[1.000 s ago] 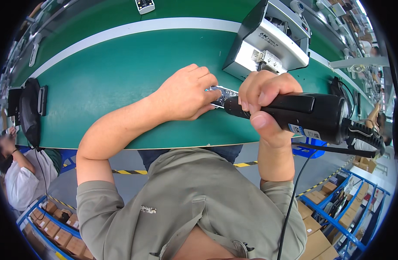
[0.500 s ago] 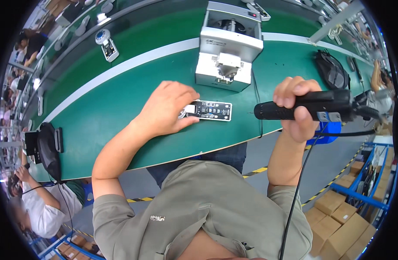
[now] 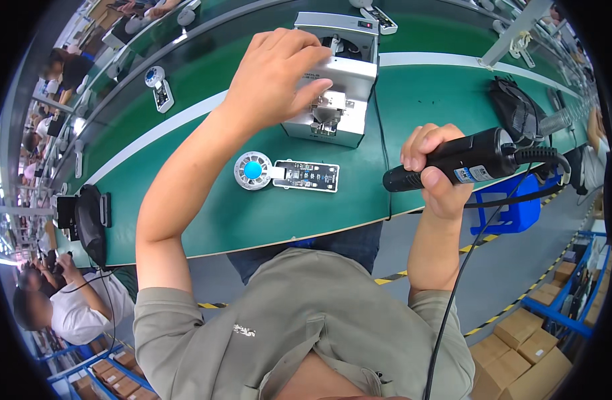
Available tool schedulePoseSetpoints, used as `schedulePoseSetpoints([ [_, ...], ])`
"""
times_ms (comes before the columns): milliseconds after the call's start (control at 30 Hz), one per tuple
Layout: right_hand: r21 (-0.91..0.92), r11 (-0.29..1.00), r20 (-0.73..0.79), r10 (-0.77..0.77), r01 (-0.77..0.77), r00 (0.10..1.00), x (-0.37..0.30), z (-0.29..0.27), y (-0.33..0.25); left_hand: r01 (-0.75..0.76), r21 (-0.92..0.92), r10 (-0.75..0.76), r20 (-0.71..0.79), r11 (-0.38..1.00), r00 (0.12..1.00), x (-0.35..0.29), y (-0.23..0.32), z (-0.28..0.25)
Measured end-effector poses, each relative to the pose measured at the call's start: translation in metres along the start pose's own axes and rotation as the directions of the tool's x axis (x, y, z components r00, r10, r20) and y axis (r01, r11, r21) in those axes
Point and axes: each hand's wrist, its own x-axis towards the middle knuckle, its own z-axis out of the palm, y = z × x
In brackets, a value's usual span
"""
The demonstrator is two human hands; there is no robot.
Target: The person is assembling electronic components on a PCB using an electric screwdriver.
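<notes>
My left hand [image 3: 272,77] reaches over the left side of a silver screw feeder [image 3: 349,70], thumb and fingers apart with nothing between them. Whether its fingertips touch the casing, I cannot tell. My right hand [image 3: 439,170] is wrapped round a black electric screwdriver [image 3: 469,160], held nearly level with its tip end pointing left. On the green bench lies a small handheld fan [image 3: 254,171], its round head with a blue centre at the left. The fan's handle is uncovered and shows a circuit board [image 3: 309,175]. Neither hand touches the fan.
Another fan [image 3: 160,89] lies on the far-left green strip. A black bag-like item [image 3: 512,103] lies at the right, and another dark item [image 3: 91,223] at the left edge. A cable [image 3: 386,147] runs beside the feeder. A blue stool [image 3: 509,208] stands below; a co-worker [image 3: 86,310] sits at left.
My left hand has let go of the fan and moved up to the screw feeder, leaving the fan's round head uncovered. My right hand still holds the screwdriver, slightly further left in the picture.
</notes>
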Motion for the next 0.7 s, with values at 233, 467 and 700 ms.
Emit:
schedulePoseSetpoints([
  [233,0.036,0.999,0.03,0.003,-0.004,1.0,-0.002,-0.01,0.002,0.028,0.113,-0.045,0.15,0.993,0.988,0.008,-0.011,0.019],
  [467,0.008,1.0,0.007,0.009,-0.009,1.0,0.001,-0.014,0.006,0.028,0.103,-0.041,0.129,0.994,0.991,0.009,-0.014,0.031],
  [700,0.126,0.991,-0.051,0.059,-0.052,0.997,0.001,-0.008,0.009,0.073,0.017,-0.074,0.108,0.997,0.991,0.003,-0.017,0.031],
])
